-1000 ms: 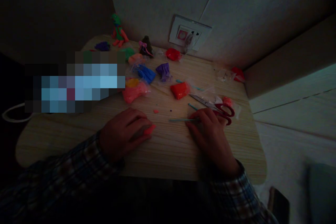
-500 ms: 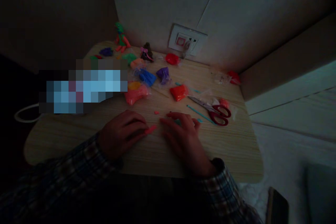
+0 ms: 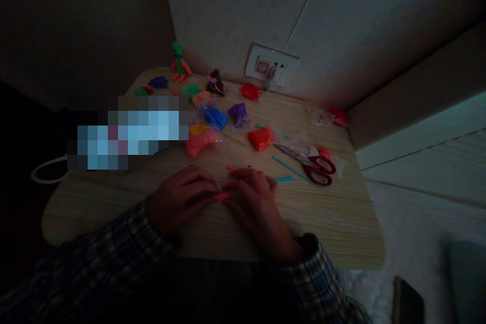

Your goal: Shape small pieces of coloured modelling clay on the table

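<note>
A small coral-red piece of modelling clay [image 3: 221, 196] sits between my two hands, just above the tabletop or on it. My left hand [image 3: 182, 198] is closed with its fingertips on the clay's left end. From the other side, my right hand [image 3: 258, 207] pinches the right end. A flat turquoise modelling tool [image 3: 284, 179] sticks out behind the right fingers; I cannot tell whether they hold it. Just beyond the hands lie a coral crumb [image 3: 229, 167] and a tiny dark speck.
Red-handled scissors [image 3: 306, 159] and a thin turquoise stick [image 3: 290, 168] lie to the right. Bagged clay, including red [image 3: 260, 138], blue [image 3: 215, 117] and pink [image 3: 201, 142] lumps, spreads across the table [image 3: 334, 228]. A green-and-orange figure [image 3: 178, 63] stands at the back. A blurred-out bright patch covers the left.
My right hand has moved left from beside the scissors to the coral clay, and its fingers now meet it. The turquoise tool's narrow end no longer points out toward the left. My left hand stays put.
</note>
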The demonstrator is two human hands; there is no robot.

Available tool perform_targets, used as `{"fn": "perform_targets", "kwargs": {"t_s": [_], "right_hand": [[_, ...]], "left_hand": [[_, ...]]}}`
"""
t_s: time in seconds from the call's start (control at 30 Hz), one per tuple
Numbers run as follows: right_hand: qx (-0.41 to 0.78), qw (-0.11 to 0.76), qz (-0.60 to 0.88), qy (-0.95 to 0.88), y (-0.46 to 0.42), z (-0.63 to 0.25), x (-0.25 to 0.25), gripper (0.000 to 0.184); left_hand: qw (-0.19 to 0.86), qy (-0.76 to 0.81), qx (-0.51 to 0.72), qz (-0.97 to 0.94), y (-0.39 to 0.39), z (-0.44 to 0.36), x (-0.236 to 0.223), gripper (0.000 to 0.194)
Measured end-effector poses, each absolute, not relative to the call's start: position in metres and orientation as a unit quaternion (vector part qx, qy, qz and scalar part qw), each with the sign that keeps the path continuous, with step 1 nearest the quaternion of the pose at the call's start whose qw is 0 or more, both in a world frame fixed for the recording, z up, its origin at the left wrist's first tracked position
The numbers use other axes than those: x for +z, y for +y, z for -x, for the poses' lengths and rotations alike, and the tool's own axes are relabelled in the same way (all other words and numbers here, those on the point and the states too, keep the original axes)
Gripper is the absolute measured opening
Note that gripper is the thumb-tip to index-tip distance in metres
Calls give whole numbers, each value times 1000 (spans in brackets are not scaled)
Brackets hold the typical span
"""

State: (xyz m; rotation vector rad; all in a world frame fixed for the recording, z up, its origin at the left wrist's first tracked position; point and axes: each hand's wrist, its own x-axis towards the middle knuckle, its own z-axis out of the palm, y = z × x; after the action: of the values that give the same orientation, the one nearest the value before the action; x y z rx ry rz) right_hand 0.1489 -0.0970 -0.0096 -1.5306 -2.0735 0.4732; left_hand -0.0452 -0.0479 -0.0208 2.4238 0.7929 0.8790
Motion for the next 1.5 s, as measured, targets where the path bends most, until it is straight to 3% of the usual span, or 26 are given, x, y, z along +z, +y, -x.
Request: {"fn": "perform_targets", "kwargs": {"t_s": [0.7,0.93,1.17,1.5], "right_hand": [[125,339,569,-739,-100,-156,-2,5],[-33,308,570,-761,-101,-156,-9,9],[-9,252,554,-794,-109,-162,-13,12],[-9,240,504,-830,-128,-187,-8,22]], "left_hand": [[167,295,353,-872,-47,27,-13,14],[126,297,344,-882,-49,26,-15,16],[27,244,321,-915,-56,24,-15,19],[39,260,309,-914,-62,26,-22,17]]}}
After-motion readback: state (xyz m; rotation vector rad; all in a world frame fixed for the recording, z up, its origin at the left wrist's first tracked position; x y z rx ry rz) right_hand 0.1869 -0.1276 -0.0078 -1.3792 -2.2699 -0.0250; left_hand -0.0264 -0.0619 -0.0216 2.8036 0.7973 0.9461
